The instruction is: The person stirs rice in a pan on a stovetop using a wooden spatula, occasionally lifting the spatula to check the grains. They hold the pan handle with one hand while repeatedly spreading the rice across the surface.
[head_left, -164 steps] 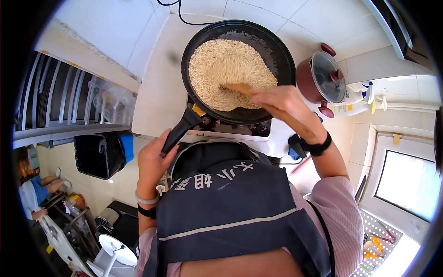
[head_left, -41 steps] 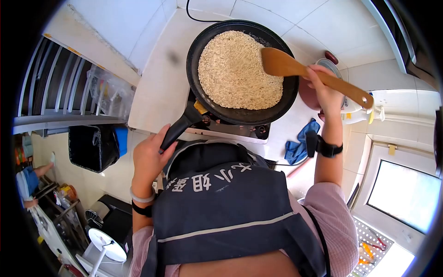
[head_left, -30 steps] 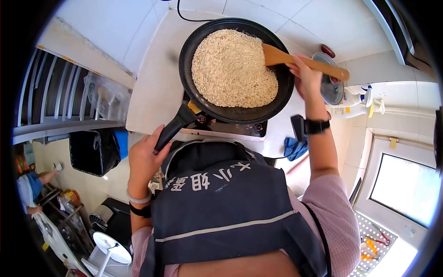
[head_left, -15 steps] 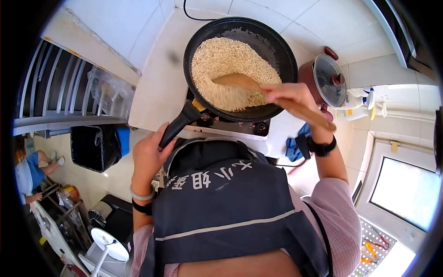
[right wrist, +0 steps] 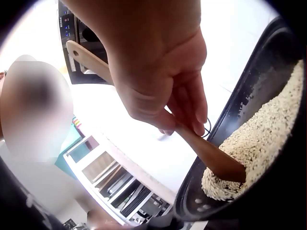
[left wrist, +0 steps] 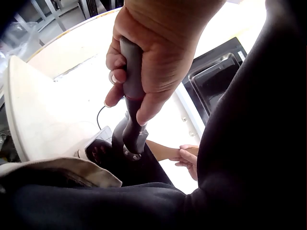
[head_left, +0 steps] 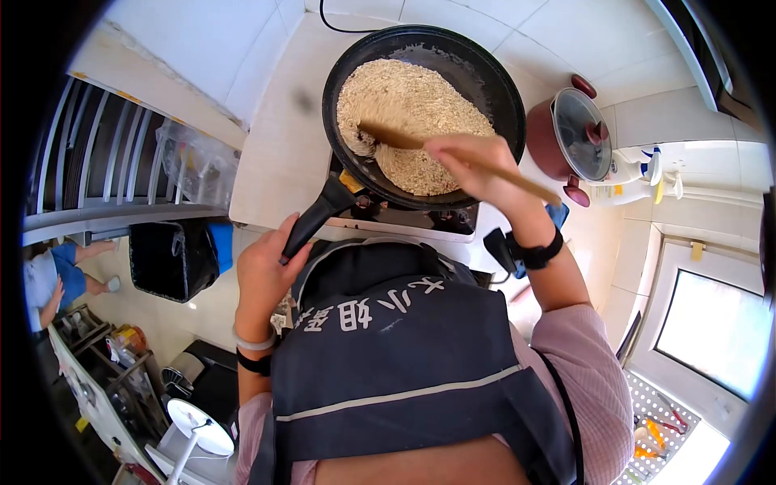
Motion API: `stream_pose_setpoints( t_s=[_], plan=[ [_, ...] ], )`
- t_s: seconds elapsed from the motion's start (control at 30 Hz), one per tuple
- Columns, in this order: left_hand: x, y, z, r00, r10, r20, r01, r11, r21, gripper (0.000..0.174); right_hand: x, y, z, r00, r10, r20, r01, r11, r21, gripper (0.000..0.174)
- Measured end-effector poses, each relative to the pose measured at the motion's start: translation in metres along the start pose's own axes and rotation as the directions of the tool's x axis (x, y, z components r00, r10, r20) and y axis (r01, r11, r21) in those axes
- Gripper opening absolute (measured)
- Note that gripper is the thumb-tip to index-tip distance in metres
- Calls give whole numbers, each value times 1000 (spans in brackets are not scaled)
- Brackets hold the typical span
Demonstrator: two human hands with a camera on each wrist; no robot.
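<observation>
A black frying pan (head_left: pixel 507 105) holds a heap of small pale grains (head_left: pixel 420 101), seeds or cereal by their look. My left hand (head_left: pixel 267 271) grips the pan's black handle (head_left: pixel 317 218); in the left wrist view, the fingers wrap round that handle (left wrist: pixel 133 72). With my right hand (head_left: pixel 485 170) I hold a wooden spatula (head_left: pixel 521 182) by its shaft. The blade of the spatula (right wrist: pixel 223 165) is down among the grains (right wrist: pixel 268 129) near the pan wall in the right wrist view. Bare dark pan bottom shows along the far right side.
Under the pan sits a cooktop (head_left: pixel 412 220) on a pale counter (head_left: pixel 275 153). A lidded dark red pot (head_left: pixel 554 133) stands to the right, with spray bottles (head_left: pixel 647 170) beyond it. A black bin (head_left: pixel 170 263) is at lower left, and another person (head_left: pixel 56 279) at far left.
The spatula has swept from the pan's right side across to the left, pushing grains with it and baring the pan's right side. My left hand keeps its grip on the handle.
</observation>
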State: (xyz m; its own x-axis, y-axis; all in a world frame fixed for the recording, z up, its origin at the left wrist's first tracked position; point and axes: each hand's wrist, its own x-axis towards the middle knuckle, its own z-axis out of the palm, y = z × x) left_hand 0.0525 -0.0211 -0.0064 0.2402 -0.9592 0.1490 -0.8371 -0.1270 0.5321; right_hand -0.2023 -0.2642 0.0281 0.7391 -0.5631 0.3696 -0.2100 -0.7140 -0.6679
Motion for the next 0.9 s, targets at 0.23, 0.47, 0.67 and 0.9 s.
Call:
stream_pose_setpoints(
  t_s=[0.23, 0.47, 0.67, 0.9],
  plan=[
    [0, -1, 0, 1000, 15, -17, -15, 999, 36, 49, 14, 34, -29, 941, 145, -306, -203, 965, -168, 9],
    [4, 0, -3, 1000, -3, 12, 3, 1000, 23, 48, 20, 40, -70, 886, 55, -460, -209, 933, -292, 12],
    [3, 3, -4, 1000, -11, 16, 11, 1000, 0, 48, 10, 55, -21, 992, 3, -128, -36, 966, -258, 11],
    [1, 2, -1, 999, -35, 36, 35, 999, 12, 48, -16, -8, -61, 977, -107, 183, 126, 987, -96, 14]
  ],
)
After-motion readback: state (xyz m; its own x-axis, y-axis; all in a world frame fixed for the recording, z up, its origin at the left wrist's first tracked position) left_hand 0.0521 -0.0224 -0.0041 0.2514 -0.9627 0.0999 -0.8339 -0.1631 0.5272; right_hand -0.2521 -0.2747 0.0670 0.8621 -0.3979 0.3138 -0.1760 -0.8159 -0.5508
